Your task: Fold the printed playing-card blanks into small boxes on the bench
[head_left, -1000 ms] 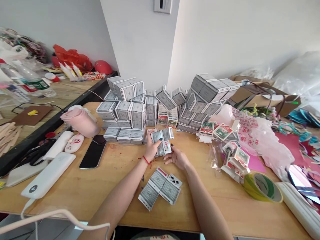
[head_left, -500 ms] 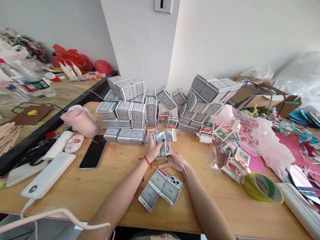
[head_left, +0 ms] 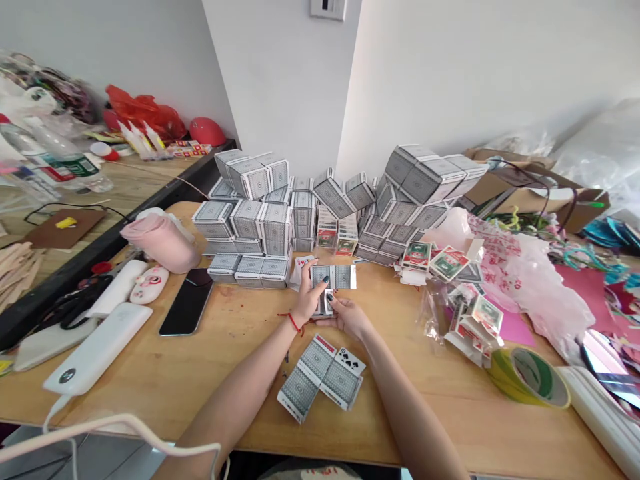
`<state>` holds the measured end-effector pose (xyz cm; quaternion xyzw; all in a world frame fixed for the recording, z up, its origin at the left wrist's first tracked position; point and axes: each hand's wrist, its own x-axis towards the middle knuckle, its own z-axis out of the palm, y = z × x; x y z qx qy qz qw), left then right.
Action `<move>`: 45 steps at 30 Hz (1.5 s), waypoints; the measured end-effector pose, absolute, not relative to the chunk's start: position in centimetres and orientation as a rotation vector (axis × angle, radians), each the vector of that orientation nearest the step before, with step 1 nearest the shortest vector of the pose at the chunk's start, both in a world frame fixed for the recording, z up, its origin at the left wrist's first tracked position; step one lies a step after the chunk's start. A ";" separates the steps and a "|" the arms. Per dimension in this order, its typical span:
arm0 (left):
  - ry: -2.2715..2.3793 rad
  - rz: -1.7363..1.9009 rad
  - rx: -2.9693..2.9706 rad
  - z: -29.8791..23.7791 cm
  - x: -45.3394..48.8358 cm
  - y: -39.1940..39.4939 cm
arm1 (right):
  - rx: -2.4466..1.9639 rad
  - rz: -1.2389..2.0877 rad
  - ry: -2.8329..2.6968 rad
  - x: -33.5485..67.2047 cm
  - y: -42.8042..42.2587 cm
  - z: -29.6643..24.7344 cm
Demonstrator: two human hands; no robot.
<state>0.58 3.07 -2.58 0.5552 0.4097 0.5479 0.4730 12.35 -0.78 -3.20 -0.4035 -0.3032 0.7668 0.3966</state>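
My left hand (head_left: 306, 301) is closed round some playing cards (head_left: 336, 277), grey patterned backs upward, with the thumb across them. My right hand (head_left: 349, 316) pinches the lower end of the same cards, thumb on top. Nearer to me on the table lie joined playing cards (head_left: 320, 377) in a V shape, one ten of spades face up. Just behind my left hand, a few loose cards (head_left: 299, 272) rest face up by the stacked card blocks (head_left: 261, 268).
More card blocks (head_left: 425, 175) are piled at the back right. Opened card boxes (head_left: 483, 320), a pink-printed plastic bag (head_left: 520, 287) and yellow tape (head_left: 531, 377) lie to the right. A phone (head_left: 186, 303), a power bank (head_left: 97, 348) and a pink pouch (head_left: 161, 241) are on the left.
My right hand has risen from below the cards and its thumb now presses on their lower end. The upper cards have turned to lie more level.
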 end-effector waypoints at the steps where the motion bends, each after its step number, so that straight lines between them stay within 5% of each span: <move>1: 0.967 1.319 1.340 -2.5 0.6 3.0 | -1.039 1.914 -0.769 12.2 -0.8 -3.4; 14: 1.056 1.328 1.444 -3.3 0.3 3.4 | -1.426 1.485 -1.131 11.2 -0.9 -4.2; 22: 1.033 1.298 1.426 -3.2 0.4 3.6 | -1.215 1.674 -1.231 12.5 -0.8 -4.2; 45: 1.069 1.354 1.440 -2.1 0.8 2.7 | -1.371 1.326 -1.258 11.9 -1.1 -5.0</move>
